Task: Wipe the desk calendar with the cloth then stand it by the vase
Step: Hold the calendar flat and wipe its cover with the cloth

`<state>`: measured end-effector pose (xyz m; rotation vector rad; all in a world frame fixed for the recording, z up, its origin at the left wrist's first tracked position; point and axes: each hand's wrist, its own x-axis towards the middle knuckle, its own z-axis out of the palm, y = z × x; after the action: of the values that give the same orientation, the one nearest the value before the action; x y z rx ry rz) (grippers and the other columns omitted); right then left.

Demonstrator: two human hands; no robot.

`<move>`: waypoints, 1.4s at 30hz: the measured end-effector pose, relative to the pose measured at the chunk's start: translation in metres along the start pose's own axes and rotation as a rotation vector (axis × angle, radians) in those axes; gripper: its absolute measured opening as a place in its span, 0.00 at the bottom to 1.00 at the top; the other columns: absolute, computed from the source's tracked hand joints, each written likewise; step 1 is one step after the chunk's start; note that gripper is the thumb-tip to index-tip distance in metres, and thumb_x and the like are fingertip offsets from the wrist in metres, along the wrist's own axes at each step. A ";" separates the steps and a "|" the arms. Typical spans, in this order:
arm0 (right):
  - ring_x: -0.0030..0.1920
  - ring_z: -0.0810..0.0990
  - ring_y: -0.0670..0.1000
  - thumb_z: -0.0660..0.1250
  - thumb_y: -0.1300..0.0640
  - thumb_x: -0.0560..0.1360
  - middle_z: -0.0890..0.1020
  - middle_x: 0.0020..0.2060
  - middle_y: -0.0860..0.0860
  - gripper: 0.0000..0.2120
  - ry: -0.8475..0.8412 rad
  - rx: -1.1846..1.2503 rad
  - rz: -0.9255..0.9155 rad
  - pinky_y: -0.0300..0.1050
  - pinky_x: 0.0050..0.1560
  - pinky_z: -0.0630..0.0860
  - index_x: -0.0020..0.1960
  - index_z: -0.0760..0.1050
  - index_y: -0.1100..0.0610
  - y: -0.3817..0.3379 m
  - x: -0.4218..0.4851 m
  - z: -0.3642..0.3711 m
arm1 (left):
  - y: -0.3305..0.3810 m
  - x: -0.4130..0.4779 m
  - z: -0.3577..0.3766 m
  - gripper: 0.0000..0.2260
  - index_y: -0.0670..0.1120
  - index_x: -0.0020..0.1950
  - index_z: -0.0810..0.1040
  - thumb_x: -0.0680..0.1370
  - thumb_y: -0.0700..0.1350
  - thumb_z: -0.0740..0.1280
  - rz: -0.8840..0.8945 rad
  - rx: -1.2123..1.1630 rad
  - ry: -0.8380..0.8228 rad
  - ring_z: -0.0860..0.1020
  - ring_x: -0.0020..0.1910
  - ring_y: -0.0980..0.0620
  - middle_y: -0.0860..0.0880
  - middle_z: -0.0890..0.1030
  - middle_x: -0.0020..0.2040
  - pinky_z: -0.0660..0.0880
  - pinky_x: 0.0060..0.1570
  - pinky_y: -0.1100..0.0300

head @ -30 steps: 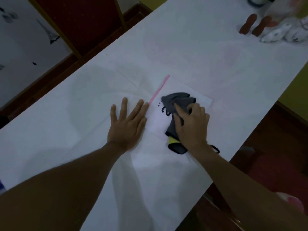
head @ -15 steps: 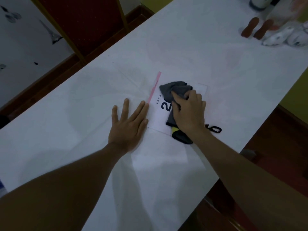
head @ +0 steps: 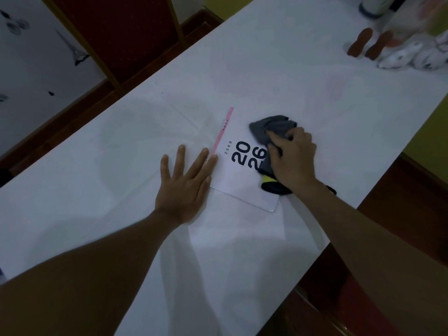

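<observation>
The white desk calendar [head: 238, 184] lies flat on the white table [head: 303, 76], with a pink strip along its left edge and "2026" printed on it. My right hand [head: 293, 161] presses a bunched grey cloth [head: 271, 127] with a yellow and black end onto the calendar's right half. My left hand [head: 186, 185] lies flat with fingers spread, fingertips on the calendar's left edge. The base of a white vase [head: 372, 7] shows at the table's far right corner, cut off by the frame.
Two brown oblong pieces [head: 369, 44] and white patterned objects [head: 412, 54] lie at the far right near the vase. A red chair back [head: 116, 32] stands beyond the table's left edge. The table's right edge runs close beside my right forearm.
My right hand has slid the cloth away from me and rightward across the calendar, uncovering the "2026" print. My left hand has stayed in place on the left edge.
</observation>
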<state>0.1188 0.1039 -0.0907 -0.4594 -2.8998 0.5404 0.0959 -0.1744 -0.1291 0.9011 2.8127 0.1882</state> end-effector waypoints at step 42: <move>0.46 0.70 0.55 0.69 0.54 0.74 0.71 0.45 0.53 0.18 -0.374 0.137 -0.569 0.49 0.47 0.67 0.64 0.79 0.46 -0.011 -0.023 0.001 | 0.006 0.001 -0.004 0.28 0.45 0.83 0.48 0.85 0.56 0.39 -0.119 0.006 0.017 0.46 0.83 0.45 0.47 0.50 0.84 0.45 0.79 0.38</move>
<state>0.1375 0.0859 -0.0900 0.5307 -3.0879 0.7787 0.0977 -0.1691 -0.1244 0.7334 2.8729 0.1709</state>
